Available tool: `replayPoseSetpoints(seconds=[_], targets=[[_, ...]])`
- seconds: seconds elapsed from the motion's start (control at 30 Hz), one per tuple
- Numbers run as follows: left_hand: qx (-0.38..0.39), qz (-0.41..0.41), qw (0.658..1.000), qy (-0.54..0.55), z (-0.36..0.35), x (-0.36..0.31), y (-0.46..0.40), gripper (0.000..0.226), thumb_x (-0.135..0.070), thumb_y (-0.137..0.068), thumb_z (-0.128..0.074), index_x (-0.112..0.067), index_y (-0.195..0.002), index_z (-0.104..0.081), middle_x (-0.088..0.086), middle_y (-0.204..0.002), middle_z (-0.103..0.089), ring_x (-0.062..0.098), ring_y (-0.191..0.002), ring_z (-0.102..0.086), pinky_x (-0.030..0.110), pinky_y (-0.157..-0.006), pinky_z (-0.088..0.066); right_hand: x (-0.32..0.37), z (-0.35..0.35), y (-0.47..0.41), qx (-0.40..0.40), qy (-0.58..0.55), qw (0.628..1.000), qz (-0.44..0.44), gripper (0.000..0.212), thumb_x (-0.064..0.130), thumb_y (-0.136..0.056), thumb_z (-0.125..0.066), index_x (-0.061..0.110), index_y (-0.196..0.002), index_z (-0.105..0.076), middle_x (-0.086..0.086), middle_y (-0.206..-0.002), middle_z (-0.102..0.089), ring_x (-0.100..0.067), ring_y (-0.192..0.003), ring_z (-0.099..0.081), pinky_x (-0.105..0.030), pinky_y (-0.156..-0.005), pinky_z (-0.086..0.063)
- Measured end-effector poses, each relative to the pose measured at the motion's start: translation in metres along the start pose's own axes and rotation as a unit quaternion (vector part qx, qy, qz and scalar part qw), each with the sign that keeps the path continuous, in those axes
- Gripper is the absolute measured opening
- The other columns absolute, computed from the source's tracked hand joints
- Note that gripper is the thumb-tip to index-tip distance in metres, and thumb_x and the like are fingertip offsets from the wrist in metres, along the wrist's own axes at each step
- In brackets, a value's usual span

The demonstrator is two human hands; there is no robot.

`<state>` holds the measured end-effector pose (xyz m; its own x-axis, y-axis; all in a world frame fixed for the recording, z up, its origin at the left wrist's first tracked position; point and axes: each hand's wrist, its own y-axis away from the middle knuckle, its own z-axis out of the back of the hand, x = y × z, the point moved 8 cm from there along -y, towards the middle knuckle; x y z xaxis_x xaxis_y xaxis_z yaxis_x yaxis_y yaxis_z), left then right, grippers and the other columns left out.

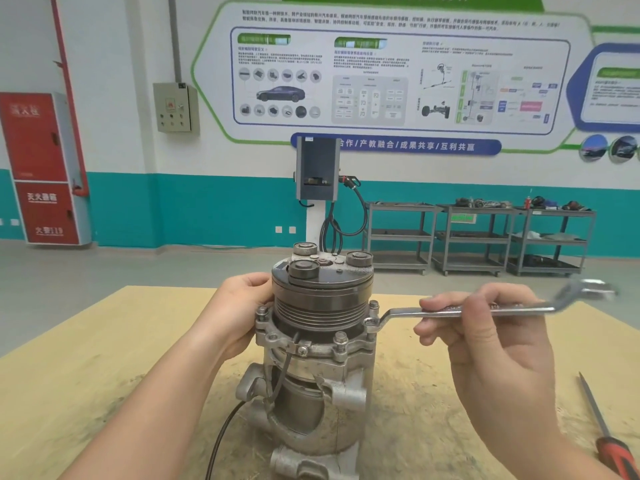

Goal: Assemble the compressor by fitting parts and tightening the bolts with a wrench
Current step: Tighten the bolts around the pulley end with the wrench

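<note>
Nearest, at the lower right edge, a screwdriver (609, 434) with a red and black handle lies on the table (86, 358), well apart from the work. The compressor (311, 358) stands upright at the middle of the table, a black cable (221, 434) trailing from its lower left side. The right hand (485, 344) is just right of the compressor; its grip is narrow, thumb and fingers pinching the shaft of the wrench (485, 308). The wrench lies roughly level, its ring end seated on a bolt (372, 322) at the right side of the compressor's flange, its open end sticking out past the hand to the right. The left hand (239, 310) is on the opposite side, its grip curled against the grooved pulley (318, 306) and the flange beneath, holding the compressor. More bolts (340, 339) stand up around the flange. Beyond the table is grey floor, then a charging unit (317, 169) on a post, metal carts (478, 237) with parts, a red fire cabinet (41, 168) and a wall poster (398, 74).
</note>
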<state>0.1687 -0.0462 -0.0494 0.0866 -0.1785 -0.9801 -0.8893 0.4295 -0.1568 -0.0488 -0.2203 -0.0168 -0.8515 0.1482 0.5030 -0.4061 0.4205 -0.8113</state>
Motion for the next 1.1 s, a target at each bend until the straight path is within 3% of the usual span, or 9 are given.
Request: replayPoseSetpoints(seconds=[0.13,0.23,0.37,0.5,0.6,0.77,0.97,1.1], targets=[[0.003,-0.004,1.0,0.006,0.0,-0.002,0.0,0.032,-0.002,-0.092,-0.058,-0.007,-0.066,-0.077,0.016,-0.078,-0.074,0.021,-0.062,-0.071,0.028,-0.05,-0.056,0.025,-0.023,0.016,0.115,0.133,0.97,0.17,0.006,0.03,-0.099,-0.055,0.024,-0.1,-0.057,-0.003,-0.096,-0.069,-0.018,-0.072,-0.071,-0.031,-0.062,-0.058],[0.006,-0.015,1.0,-0.008,0.0,-0.002,0.0,0.034,-0.007,-0.095,-0.056,-0.008,-0.068,-0.077,0.017,-0.081,-0.074,0.022,-0.065,-0.072,0.029,-0.052,-0.058,0.031,-0.036,0.029,0.145,0.229,0.943,0.195,0.015,0.034,-0.094,-0.062,0.019,-0.098,-0.063,0.004,-0.101,-0.07,-0.011,-0.082,-0.072,-0.029,-0.063,-0.06],[0.016,-0.021,0.999,-0.035,0.0,-0.001,-0.002,0.037,-0.011,-0.098,-0.052,-0.011,-0.072,-0.078,0.018,-0.087,-0.075,0.024,-0.072,-0.073,0.034,-0.061,-0.059,0.036,-0.055,0.037,0.163,0.3,0.92,0.194,0.023,0.03,-0.075,-0.078,0.008,-0.081,-0.071,-0.003,-0.091,-0.072,-0.009,-0.081,-0.071,-0.024,-0.064,-0.058],[0.031,-0.014,0.999,-0.04,-0.001,0.001,-0.001,0.037,-0.011,-0.099,-0.051,-0.014,-0.076,-0.08,0.015,-0.089,-0.075,0.024,-0.077,-0.074,0.034,-0.064,-0.059,0.039,-0.043,0.02,0.101,0.2,0.97,0.1,0.017,0.038,-0.084,-0.069,0.022,-0.09,-0.072,0.006,-0.09,-0.074,-0.016,-0.078,-0.073,-0.029,-0.069,-0.059],[0.015,-0.009,1.0,-0.024,0.002,0.001,-0.002,0.03,-0.007,-0.096,-0.055,-0.012,-0.078,-0.079,0.015,-0.088,-0.075,0.023,-0.075,-0.073,0.033,-0.06,-0.058,0.03,-0.018,0.001,-0.005,0.08,0.997,-0.004,0.01,0.034,-0.09,-0.058,0.026,-0.091,-0.063,-0.006,-0.085,-0.073,-0.023,-0.068,-0.071,-0.028,-0.065,-0.058],[-0.018,-0.012,0.999,-0.024,0.01,0.002,-0.004,0.014,-0.01,-0.093,-0.061,-0.002,-0.098,-0.071,0.018,-0.093,-0.074,0.024,-0.076,-0.071,0.033,-0.06,-0.055,-0.008,0.007,-0.009,-0.068,-0.042,0.981,-0.177,0.016,0.019,-0.084,-0.051,0.011,-0.097,-0.048,-0.015,-0.08,-0.072,-0.021,-0.059,-0.065,-0.025,-0.059,-0.055],[-0.002,-0.024,0.999,-0.026,0.007,-0.001,-0.003,0.015,-0.012,-0.095,-0.059,-0.005,-0.097,-0.072,0.013,-0.09,-0.075,0.018,-0.072,-0.072,0.028,-0.055,-0.055,-0.032,0.009,-0.014,-0.027,-0.099,0.948,-0.302,0.018,0.016,-0.08,-0.056,0.007,-0.096,-0.052,-0.018,-0.086,-0.072,-0.02,-0.063,-0.067,-0.026,-0.059,-0.057],[0.007,-0.033,0.999,-0.004,0.003,0.0,-0.004,0.022,-0.009,-0.097,-0.055,-0.011,-0.088,-0.075,0.012,-0.088,-0.076,0.019,-0.073,-0.072,0.028,-0.056,-0.057,-0.036,0.011,-0.017,-0.013,-0.103,0.94,-0.324,0.018,0.015,-0.081,-0.056,0.007,-0.097,-0.052,-0.018,-0.087,-0.072,-0.021,-0.064,-0.067,-0.026,-0.059,-0.057]])
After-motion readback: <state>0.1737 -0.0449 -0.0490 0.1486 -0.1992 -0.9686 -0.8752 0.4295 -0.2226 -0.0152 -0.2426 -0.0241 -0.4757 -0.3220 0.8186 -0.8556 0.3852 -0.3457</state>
